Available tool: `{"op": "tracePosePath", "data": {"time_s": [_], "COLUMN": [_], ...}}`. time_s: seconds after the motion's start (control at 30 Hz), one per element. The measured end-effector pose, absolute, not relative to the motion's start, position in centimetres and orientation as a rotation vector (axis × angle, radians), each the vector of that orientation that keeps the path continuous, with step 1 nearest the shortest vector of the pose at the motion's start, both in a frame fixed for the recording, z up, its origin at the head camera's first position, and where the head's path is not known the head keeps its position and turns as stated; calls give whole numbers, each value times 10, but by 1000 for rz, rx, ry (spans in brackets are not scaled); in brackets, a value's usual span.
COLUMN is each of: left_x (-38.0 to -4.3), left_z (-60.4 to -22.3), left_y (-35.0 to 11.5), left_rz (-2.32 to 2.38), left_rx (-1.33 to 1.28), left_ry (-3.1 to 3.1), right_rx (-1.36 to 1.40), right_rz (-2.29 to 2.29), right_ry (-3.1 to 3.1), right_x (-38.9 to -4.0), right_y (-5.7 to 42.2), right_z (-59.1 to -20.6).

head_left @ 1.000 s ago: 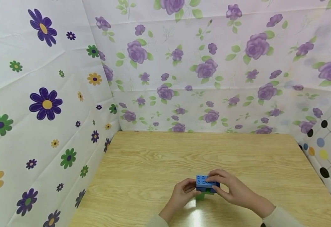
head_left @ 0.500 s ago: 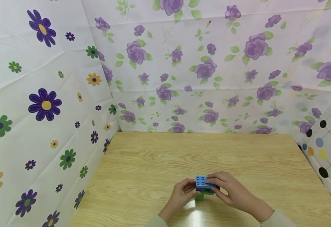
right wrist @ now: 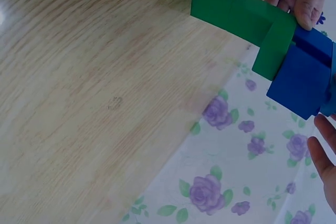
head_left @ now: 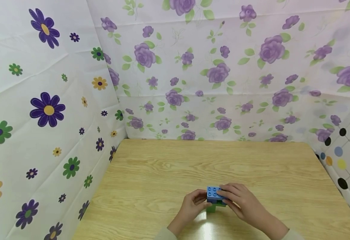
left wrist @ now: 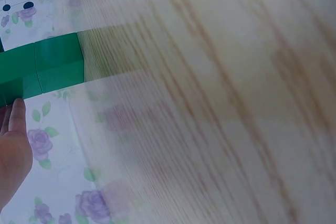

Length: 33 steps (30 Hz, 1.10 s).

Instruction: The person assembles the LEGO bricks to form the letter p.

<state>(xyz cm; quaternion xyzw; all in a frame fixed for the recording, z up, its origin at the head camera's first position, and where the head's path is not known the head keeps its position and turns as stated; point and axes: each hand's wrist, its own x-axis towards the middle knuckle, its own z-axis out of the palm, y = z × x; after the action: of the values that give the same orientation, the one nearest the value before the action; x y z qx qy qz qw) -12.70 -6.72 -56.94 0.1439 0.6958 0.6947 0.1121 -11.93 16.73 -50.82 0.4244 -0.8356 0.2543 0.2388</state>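
Note:
A stack of toy building bricks stands near the table's front in the head view. On top is a light blue studded brick (head_left: 213, 192), with dark blue bricks (right wrist: 302, 80) under it and green bricks (right wrist: 239, 11) below. My left hand (head_left: 190, 206) holds the stack at its left side; the thumb presses the dark blue layer, as the right wrist view shows. From the right, my right hand (head_left: 246, 204) grips the light blue brick, fingers on its top and thumb at the front. The left wrist view shows only green bricks (left wrist: 60, 61) beside a hand.
A wood-grain table (head_left: 163, 170) lies under the hands. Flower-print cloth (head_left: 175, 66) hangs behind its far edge. More patterned cloth walls the left side, and dotted cloth (head_left: 347, 163) the right.
My right hand has shifted slightly down, and its fingers sit a little differently on the light blue brick. The left hand and the stack stay almost still.

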Motion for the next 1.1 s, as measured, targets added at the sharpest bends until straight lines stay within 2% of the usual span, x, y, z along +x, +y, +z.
{"op": "tracePosePath", "data": {"time_s": [0.4,0.73,1.1], "left_x": [-127,-127,-126], "left_z": [-569,-570,-570], "left_y": [-65,-66,-66], "left_rz": [2037,2028,2042], "left_rx": [443,464,423], "left_ry": [2064,2078,2059], "right_rx": [1047,1083,796], "right_rz": [615,529,898], "right_ry": [-2166,-2315,-2581], "right_x": [-111,-105,-95], "right_y": [158,168,175], "right_z": [-514,-515,-528]}}
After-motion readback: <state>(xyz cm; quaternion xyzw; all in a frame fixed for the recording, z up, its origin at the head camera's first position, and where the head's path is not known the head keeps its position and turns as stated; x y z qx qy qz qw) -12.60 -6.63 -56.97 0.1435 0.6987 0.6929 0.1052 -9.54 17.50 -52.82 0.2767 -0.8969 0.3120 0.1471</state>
